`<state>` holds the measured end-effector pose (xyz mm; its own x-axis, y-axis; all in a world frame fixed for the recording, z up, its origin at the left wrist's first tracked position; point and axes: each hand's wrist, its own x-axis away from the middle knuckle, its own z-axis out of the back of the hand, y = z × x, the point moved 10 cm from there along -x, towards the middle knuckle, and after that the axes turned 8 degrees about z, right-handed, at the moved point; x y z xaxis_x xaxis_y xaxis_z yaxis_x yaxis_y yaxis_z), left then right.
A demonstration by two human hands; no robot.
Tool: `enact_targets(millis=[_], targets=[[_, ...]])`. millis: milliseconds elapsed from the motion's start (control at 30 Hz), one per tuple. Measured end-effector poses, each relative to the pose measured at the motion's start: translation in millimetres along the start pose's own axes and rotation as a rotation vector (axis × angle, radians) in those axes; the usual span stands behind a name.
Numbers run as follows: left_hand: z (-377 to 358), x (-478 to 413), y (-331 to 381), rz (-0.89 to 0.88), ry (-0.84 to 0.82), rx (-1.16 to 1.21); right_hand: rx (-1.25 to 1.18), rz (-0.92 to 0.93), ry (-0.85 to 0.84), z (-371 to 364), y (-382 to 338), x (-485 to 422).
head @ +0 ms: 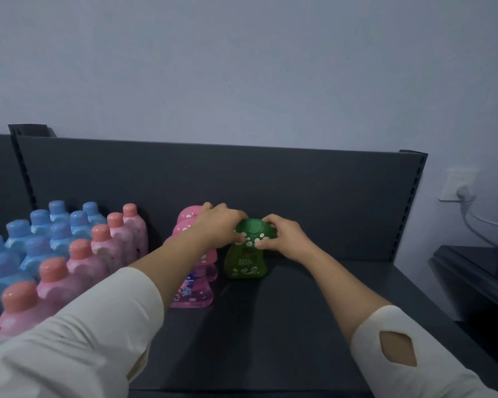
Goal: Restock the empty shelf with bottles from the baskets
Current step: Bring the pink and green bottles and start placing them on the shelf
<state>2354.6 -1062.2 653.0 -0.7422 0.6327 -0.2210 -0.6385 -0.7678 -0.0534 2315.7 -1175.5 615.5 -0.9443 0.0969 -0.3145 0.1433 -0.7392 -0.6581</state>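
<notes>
A green bottle (245, 262) with a white-spotted mushroom-shaped cap stands upright on the dark grey shelf (299, 311), near the back panel. My left hand (217, 225) grips the left side of its cap and my right hand (285, 237) grips the right side. Just left of it stands a row of pink mushroom-capped bottles (194, 288), partly hidden by my left forearm. Further left are pink bottles with salmon caps (78, 268) and blue bottles (38, 245) in rows. No basket is in view.
The shelf's back panel (299, 191) rises behind the bottles. The shelf surface right of the green bottle is bare. A wall socket with a plug and white cable (463, 193) is at the right, above a dark side surface (472, 274) holding a blue item.
</notes>
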Motion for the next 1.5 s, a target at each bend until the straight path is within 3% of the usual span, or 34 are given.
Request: enact_targets(millis=[200,467,900,1067,1167,1300,1500], targets=[[18.9,-2.0,-22.8,0.059,0.114,0.068,0.058,-0.049,0.119,1.9,13.4,-23.7],[12.8,3.7,-63.4,0.143,0.045,0.135,0.162,-0.073,0.130,0.5,20.0,-40.5],[5.7,8.4,-66.2,0.158,-0.016,0.232,0.279,-0.127,0.175,2.4,17.7,-30.9],[9.8,17.3,-85.0,0.214,0.027,0.349,0.496,0.060,0.370,11.1,-35.3,-13.5],[5.3,26.0,-98.7,0.237,0.020,0.395,0.407,0.174,0.218,-23.1,-58.5,-16.5],[0.0,40.3,-117.7,0.280,0.021,0.437,0.248,0.153,0.009,-62.1,-70.0,-23.8],[-8.2,63.4,-128.0,0.251,-0.109,0.608,0.171,0.097,-0.069,-75.6,-72.4,-39.6]])
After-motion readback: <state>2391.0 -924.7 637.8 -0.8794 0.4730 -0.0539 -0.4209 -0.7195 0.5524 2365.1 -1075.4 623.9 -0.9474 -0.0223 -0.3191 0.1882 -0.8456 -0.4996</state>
